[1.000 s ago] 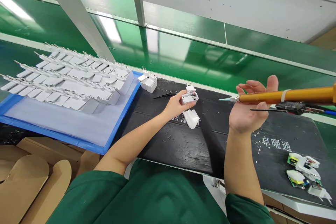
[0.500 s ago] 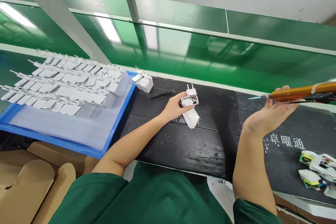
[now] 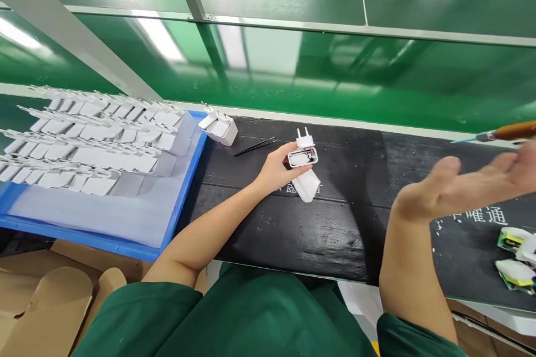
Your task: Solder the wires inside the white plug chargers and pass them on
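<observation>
Near the middle of the bench, my left hand [image 3: 276, 170] is closed around a white plug adapter housing [image 3: 296, 160]. Its open end faces up, and dark and red wires show inside. The two-pin plug cap [image 3: 305, 142] is tilted back at the far rim. Beneath the housing lies a white piece [image 3: 307, 185], folded or wrapped. At the right edge, my right hand [image 3: 481, 187] is open with fingers stretched out, partly blurred. Just above its fingers is an amber-bodied tool [image 3: 513, 131] with a pale blue pointed tip, cut off by the frame edge.
Rows of white plug housings [image 3: 96, 136] stand in a blue-rimmed tray [image 3: 178, 206] at left. Black tweezers [image 3: 254, 146] and two adapters [image 3: 220, 127] lie nearby. Circuit boards [image 3: 516, 274] sit at right on the black mat [image 3: 318, 240]. Cardboard [image 3: 54, 312] is at lower left.
My right hand has moved to the right, and the amber tool has shifted right, partly out of view. My left hand keeps hold of the housing. The camera view has shifted slightly.
</observation>
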`<control>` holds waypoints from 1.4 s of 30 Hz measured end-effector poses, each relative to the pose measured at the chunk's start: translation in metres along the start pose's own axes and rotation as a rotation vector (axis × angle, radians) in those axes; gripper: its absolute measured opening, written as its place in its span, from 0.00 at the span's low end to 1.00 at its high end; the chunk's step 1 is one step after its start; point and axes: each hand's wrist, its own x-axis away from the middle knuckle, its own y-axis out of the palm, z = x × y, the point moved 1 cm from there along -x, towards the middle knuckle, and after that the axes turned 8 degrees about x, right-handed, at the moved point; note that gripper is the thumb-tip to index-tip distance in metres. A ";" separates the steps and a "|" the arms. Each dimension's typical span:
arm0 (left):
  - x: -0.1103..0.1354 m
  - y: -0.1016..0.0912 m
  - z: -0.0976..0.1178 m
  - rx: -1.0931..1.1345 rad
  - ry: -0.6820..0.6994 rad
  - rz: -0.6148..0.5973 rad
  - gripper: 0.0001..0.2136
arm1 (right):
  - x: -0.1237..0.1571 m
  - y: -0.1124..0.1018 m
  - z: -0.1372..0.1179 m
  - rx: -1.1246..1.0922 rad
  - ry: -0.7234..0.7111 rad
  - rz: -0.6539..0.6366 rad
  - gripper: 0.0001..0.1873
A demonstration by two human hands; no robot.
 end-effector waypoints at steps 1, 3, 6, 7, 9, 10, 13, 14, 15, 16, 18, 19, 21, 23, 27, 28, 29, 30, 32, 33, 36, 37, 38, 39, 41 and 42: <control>0.001 0.000 0.001 -0.010 0.010 -0.025 0.20 | 0.006 0.005 -0.008 0.003 -0.207 -0.014 0.26; 0.002 0.000 0.005 -0.039 0.046 -0.094 0.19 | 0.021 0.017 -0.023 0.002 -0.572 -0.124 0.19; 0.004 0.001 0.010 -0.077 0.118 -0.207 0.17 | 0.043 0.033 -0.038 -0.019 -0.783 -0.408 0.18; 0.004 0.002 0.011 -0.077 0.138 -0.237 0.17 | 0.048 0.036 -0.042 -0.017 -0.798 -0.474 0.17; 0.004 0.003 0.011 -0.058 0.167 -0.293 0.17 | 0.056 0.039 -0.046 -0.009 -0.790 -0.552 0.15; 0.004 0.004 0.012 -0.045 0.171 -0.317 0.17 | 0.058 0.039 -0.048 0.003 -0.776 -0.578 0.14; 0.004 0.005 0.011 -0.028 0.154 -0.365 0.19 | 0.058 0.037 -0.049 0.037 -0.750 -0.625 0.14; 0.004 0.005 0.011 -0.030 0.145 -0.370 0.19 | 0.058 0.037 -0.049 0.041 -0.756 -0.636 0.14; 0.004 0.005 0.010 -0.028 0.141 -0.372 0.19 | 0.057 0.037 -0.049 0.045 -0.760 -0.647 0.15; 0.004 0.005 0.009 -0.022 0.142 -0.373 0.19 | 0.057 0.037 -0.049 0.048 -0.764 -0.656 0.15; 0.004 0.004 0.008 -0.008 0.157 -0.377 0.19 | 0.057 0.038 -0.049 0.046 -0.777 -0.664 0.15; 0.004 0.004 0.007 -0.004 0.168 -0.378 0.19 | 0.057 0.039 -0.050 0.042 -0.784 -0.667 0.15; 0.004 0.004 0.006 -0.008 0.187 -0.381 0.18 | 0.057 0.039 -0.050 0.037 -0.788 -0.675 0.15; 0.004 0.004 0.006 -0.024 0.191 -0.385 0.18 | 0.057 0.039 -0.050 0.035 -0.783 -0.692 0.15; 0.004 0.004 0.008 -0.041 0.191 -0.391 0.17 | 0.056 0.038 -0.050 0.030 -0.781 -0.708 0.16; 0.004 0.004 0.008 -0.039 0.192 -0.393 0.17 | 0.056 0.038 -0.049 0.029 -0.781 -0.706 0.16; 0.004 0.005 0.008 -0.035 0.192 -0.396 0.17 | 0.056 0.038 -0.049 0.027 -0.779 -0.708 0.16; 0.004 0.005 0.008 -0.030 0.190 -0.400 0.17 | 0.056 0.038 -0.049 0.027 -0.776 -0.711 0.16; 0.004 0.005 0.007 -0.019 0.186 -0.407 0.18 | 0.055 0.038 -0.049 0.025 -0.774 -0.719 0.16; 0.004 0.004 0.006 -0.013 0.187 -0.410 0.18 | 0.055 0.038 -0.049 0.023 -0.775 -0.723 0.16; 0.004 0.004 0.005 -0.013 0.199 -0.417 0.17 | 0.054 0.038 -0.050 0.014 -0.784 -0.740 0.16; 0.004 0.004 0.004 -0.021 0.202 -0.419 0.16 | 0.054 0.037 -0.051 0.009 -0.784 -0.746 0.15; 0.004 0.004 0.004 -0.030 0.203 -0.420 0.15 | 0.054 0.037 -0.051 0.004 -0.783 -0.752 0.15; 0.004 0.004 0.005 -0.037 0.201 -0.421 0.15 | 0.054 0.037 -0.052 -0.003 -0.784 -0.759 0.14; 0.004 0.005 0.006 -0.040 0.196 -0.427 0.15 | 0.054 0.037 -0.052 -0.013 -0.789 -0.768 0.13; 0.004 0.005 0.007 -0.038 0.192 -0.428 0.15 | 0.053 0.036 -0.051 -0.016 -0.788 -0.766 0.13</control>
